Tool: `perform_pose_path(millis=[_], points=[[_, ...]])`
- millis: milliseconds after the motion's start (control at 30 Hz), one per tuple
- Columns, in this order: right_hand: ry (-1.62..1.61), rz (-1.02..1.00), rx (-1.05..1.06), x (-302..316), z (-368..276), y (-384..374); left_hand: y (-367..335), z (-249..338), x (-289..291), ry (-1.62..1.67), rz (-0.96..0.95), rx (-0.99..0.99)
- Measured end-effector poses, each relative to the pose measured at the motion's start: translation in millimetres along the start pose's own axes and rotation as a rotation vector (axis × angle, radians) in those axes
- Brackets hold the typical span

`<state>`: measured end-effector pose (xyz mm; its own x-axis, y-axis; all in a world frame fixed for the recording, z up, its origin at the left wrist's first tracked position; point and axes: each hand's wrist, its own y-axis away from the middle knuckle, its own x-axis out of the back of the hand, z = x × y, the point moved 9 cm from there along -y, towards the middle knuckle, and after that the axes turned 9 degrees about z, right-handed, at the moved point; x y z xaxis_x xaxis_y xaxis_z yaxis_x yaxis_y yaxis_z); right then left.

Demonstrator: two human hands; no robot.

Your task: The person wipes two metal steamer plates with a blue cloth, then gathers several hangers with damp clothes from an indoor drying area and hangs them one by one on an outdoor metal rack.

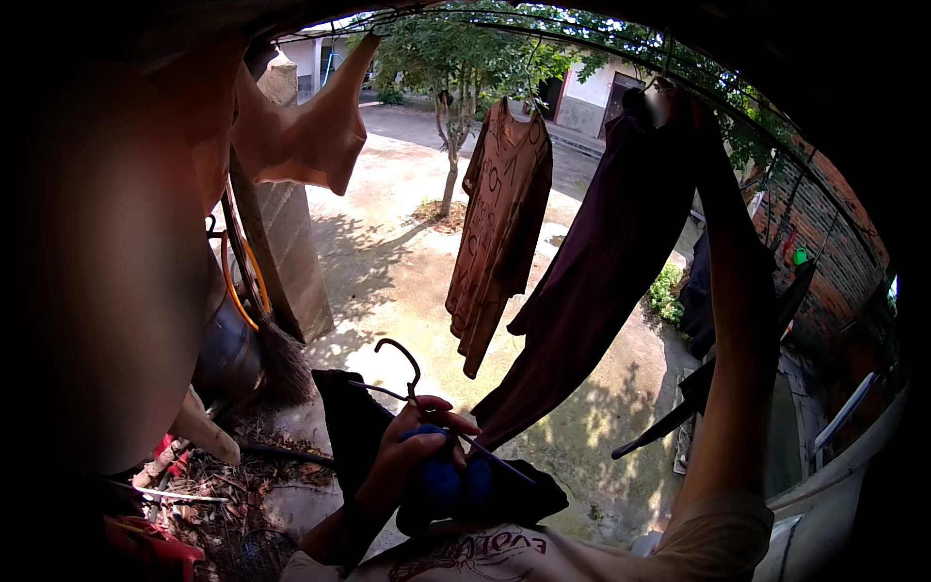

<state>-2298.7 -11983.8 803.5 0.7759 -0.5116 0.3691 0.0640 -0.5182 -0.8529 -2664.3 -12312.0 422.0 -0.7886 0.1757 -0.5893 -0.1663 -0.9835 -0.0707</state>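
Observation:
My left hand point(415, 448) is low in front of my body, its fingers closed round a thin clothes hanger point(393, 345) just below the curved hook. A black garment with blue parts point(456, 482) hangs from this hanger and is bunched against my palm. My right arm reaches up along the right side, and my right hand point(682, 109) is at the top of a long dark purple garment point(613, 228) hanging from the line. Deep shadow and a pale blur hide those fingers, so I cannot see what they grip.
A brown printed shirt point(499, 209) and a pale garment point(301, 131) hang from the overhead line. Left of me are a post point(291, 257), a broom point(281, 364) and a heap of sticks point(228, 485). A tree point(451, 145) stands in the yard; a brick wall point(824, 228) is at right.

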Motion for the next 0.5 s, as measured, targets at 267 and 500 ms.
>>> perform_pose_path(millis=[267,500], points=[[-0.659,-0.117,-0.621,20,-71,199,-26,-3,-61,0.004,-0.237,-0.107],[-0.762,-0.386,-0.704,-54,-103,331,-42,-9,-110,0.075,-0.24,-0.146]])
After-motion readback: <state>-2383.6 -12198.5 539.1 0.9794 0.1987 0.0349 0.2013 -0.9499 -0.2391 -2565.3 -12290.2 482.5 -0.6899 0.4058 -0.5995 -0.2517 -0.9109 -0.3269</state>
